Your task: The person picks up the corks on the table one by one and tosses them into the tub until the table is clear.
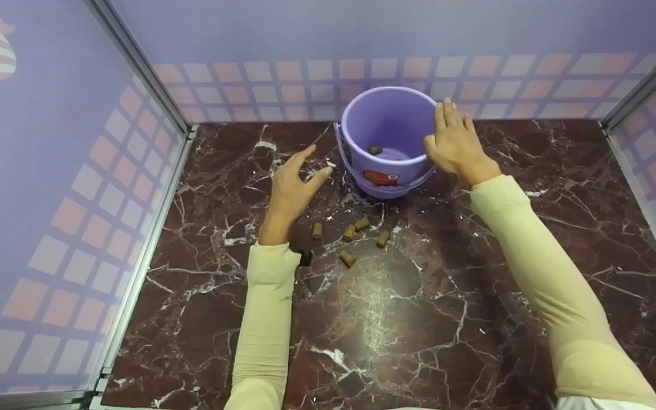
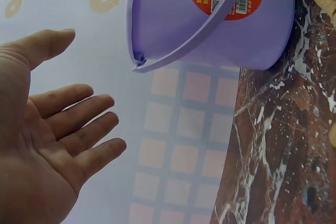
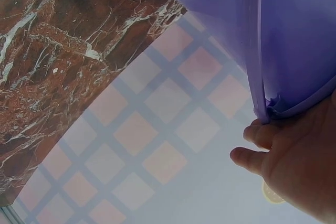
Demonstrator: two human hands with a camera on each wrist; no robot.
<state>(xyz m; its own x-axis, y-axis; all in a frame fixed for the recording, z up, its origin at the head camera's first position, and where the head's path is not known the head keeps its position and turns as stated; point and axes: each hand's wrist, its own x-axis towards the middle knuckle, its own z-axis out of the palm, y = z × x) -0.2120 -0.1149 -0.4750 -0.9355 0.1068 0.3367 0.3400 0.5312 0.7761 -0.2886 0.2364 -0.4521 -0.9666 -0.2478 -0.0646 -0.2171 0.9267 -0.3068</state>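
A purple plastic bucket point(image 1: 382, 173) stands upright at the back of the table, its handle hanging down across the front. In the left wrist view an orange label shows on the bucket point(image 2: 178, 14). My right hand point(image 1: 456, 142) rests against the right side of its rim, fingers extended; in the right wrist view the hand point(image 3: 299, 156) is right at the handle joint. Left of the bucket, my left hand point(image 1: 291, 191) is held apart from it, empty, thumb and fingers spread. Inside the bucket lies a brown cork point(image 1: 374, 150). Several more corks point(image 1: 349, 232) lie on the table before it.
The dark red marbled table point(image 1: 419, 341) has white veins. Behind it rises a purple panel point(image 1: 282, 34) with pink and white squares, close to the bucket. Side panels point(image 1: 94, 188) with metal edges stand left and right.
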